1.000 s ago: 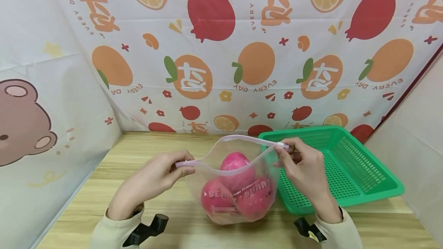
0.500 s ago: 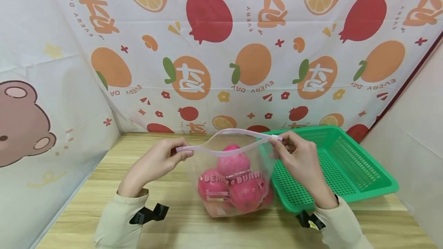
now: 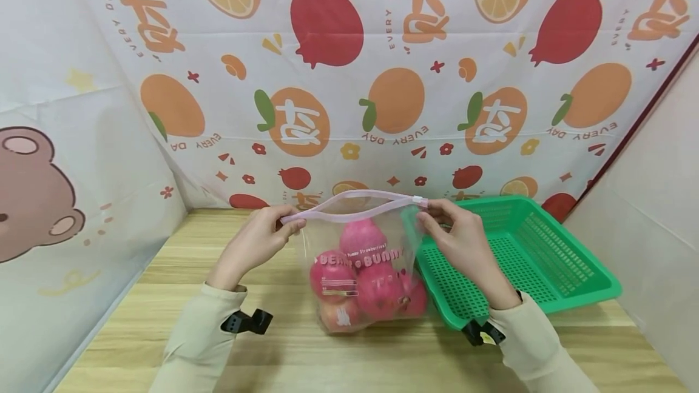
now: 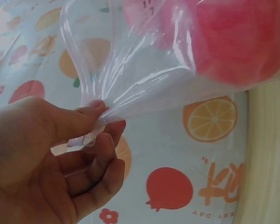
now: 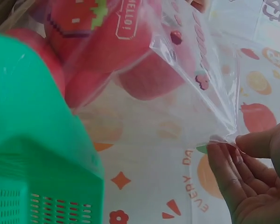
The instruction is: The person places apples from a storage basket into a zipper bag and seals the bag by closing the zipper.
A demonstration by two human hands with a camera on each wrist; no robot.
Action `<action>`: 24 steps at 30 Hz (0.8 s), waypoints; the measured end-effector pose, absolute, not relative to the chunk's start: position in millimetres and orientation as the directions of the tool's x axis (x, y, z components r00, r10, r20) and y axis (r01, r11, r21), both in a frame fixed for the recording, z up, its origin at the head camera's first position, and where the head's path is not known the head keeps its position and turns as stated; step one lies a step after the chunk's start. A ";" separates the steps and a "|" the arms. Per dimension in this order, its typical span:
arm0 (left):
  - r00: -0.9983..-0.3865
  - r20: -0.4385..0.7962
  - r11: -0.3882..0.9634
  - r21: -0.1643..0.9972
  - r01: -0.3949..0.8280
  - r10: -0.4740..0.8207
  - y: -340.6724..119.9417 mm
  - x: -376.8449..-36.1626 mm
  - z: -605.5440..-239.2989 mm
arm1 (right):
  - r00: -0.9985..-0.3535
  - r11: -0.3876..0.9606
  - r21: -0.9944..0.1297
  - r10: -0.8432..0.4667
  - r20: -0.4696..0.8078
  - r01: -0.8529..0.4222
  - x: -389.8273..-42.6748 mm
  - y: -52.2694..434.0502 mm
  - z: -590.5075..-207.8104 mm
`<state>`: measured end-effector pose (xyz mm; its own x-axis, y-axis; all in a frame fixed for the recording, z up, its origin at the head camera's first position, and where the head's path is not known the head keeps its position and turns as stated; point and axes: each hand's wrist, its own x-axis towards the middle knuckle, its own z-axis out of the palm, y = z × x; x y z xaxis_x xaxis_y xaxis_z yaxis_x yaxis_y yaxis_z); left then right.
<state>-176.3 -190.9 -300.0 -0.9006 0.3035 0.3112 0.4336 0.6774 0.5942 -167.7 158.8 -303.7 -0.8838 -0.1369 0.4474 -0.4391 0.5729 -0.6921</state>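
In the centre of the frame, the left hand point(image 3: 256, 244) and the right hand point(image 3: 455, 236) each pinch one end of the pink zip strip of a clear bag point(image 3: 360, 272) of red apples point(image 3: 357, 275), standing on the wooden table point(image 3: 164, 296) just beside a green basket point(image 3: 546, 259) at the right.

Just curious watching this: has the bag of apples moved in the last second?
Yes. The bag has moved away from the person, toward the backdrop, its zip edge rising against the green basket.

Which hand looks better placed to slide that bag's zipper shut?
Probably the right hand. Its fingers pinch the bag right beside the white slider at that end of the zip strip. The left hand pinches the far end, well placed to hold the strip taut.
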 end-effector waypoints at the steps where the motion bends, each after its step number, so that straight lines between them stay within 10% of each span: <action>1: -0.904 0.311 0.685 0.591 0.426 0.293 -190.3 -177.8 -301.0 | -0.887 0.575 -0.694 -0.136 0.441 -0.433 -169.2 158.3 -303.7; 24: -0.947 0.315 0.706 0.655 0.268 0.068 -201.2 -197.2 -326.8 | -0.892 0.468 -0.768 -0.118 0.436 -0.437 -153.9 146.0 -302.0</action>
<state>-197.2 -201.2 -326.8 -0.9468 0.0676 0.3145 0.2681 0.7061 0.6554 -153.9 146.0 -302.0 -0.8922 -0.1176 0.4361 -0.4371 0.4676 -0.7683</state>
